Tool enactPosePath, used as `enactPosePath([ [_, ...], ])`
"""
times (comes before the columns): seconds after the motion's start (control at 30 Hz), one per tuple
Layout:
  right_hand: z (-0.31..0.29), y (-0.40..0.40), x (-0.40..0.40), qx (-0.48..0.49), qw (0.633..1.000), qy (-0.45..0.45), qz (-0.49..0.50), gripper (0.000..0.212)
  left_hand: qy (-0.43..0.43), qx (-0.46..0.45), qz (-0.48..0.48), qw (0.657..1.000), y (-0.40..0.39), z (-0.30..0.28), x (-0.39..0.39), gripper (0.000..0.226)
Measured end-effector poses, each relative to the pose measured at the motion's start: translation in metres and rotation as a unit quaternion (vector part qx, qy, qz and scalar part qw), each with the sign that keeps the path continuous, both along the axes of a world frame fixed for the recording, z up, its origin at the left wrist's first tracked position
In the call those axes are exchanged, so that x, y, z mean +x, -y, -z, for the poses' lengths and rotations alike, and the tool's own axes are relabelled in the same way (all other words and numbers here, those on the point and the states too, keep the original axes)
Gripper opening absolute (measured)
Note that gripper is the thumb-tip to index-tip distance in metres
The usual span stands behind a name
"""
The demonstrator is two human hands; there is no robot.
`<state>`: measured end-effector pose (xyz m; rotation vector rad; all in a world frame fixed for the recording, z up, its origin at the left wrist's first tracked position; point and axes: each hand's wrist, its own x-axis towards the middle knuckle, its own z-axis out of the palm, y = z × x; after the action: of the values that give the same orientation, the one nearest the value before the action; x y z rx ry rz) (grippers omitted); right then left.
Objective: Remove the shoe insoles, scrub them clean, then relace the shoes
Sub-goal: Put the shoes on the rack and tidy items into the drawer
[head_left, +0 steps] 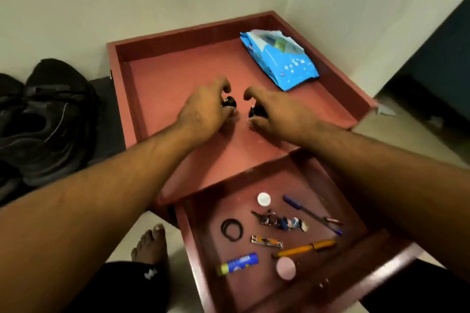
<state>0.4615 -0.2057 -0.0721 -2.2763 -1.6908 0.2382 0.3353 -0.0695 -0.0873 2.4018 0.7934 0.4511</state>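
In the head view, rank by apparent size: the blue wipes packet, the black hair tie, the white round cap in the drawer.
1. Blue wipes packet, clearly largest, despite lying farther away.
2. Black hair tie.
3. White round cap, smallest.

Matt reddish painted wood forms the table [178, 63] mid-frame and the drawer [254, 295] lower right. Upper right, a glossy blue plastic packet [279, 61]; far left, black cloth bag [45, 119].

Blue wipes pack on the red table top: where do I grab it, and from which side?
Take the wipes pack across its near, lower end, coming from above on the open table side. It lies flat, its long axis running away toward the back corner, its far end close to the raised rim, so a pinch across the width fits best.
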Motion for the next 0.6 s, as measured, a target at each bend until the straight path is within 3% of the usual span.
enactPosePath([
  [0.07,-0.009,0.052,-0.018,0.017,0.999,-0.048,-0.002,0.034,0.054,-0.040,-0.007,0.998,0.046,-0.007,-0.025,0.030],
  [0.13,-0.011,0.101,-0.029,0.007,0.997,-0.073,0.002,0.029,0.047,-0.071,0.007,0.996,0.090,-0.007,-0.043,0.023],
  [0.27,0.014,0.157,-0.025,-0.131,0.987,-0.091,0.021,0.020,-0.123,-0.050,0.091,0.987,0.148,0.019,-0.060,0.017],
  [0.4,0.060,0.152,-0.001,-0.301,0.953,-0.004,0.018,0.024,-0.335,0.013,0.125,0.934,0.153,0.068,-0.054,0.031],
  [0.5,0.093,0.139,0.014,-0.322,0.946,0.031,0.025,0.023,-0.392,0.053,0.117,0.911,0.143,0.096,-0.043,0.044],
  [0.6,0.115,0.133,0.021,-0.331,0.941,0.059,0.039,0.027,-0.400,0.048,0.111,0.909,0.133,0.109,-0.033,0.039],
])
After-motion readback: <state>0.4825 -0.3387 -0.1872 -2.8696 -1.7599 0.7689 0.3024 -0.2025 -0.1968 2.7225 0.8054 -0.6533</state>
